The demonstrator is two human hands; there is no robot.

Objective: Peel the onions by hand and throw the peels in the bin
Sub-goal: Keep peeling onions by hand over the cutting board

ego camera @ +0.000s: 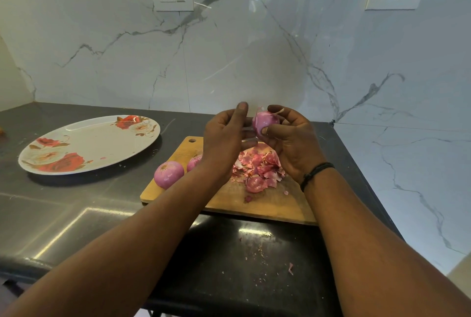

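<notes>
My right hand (290, 138) grips onion (265, 123) above cutting board (267, 204), mostly bare, stem wisp left. My left hand (224, 138) loose, fingers at its side, holding nothing. Two peeled onions (168, 174) on board. Peel heap (257, 166) not yet binned; bin unseen.

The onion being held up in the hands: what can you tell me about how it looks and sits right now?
The onion is small, round and pinkish purple, with a smooth glossy surface that looks mostly peeled. A pale dry stalk sticks out at its upper right, and a bit of loose skin stands at its top. It is held in the air above the wooden cutting board, gripped by the right hand, thumb on its front. The left hand is close beside it; whether it touches is unclear.
</notes>
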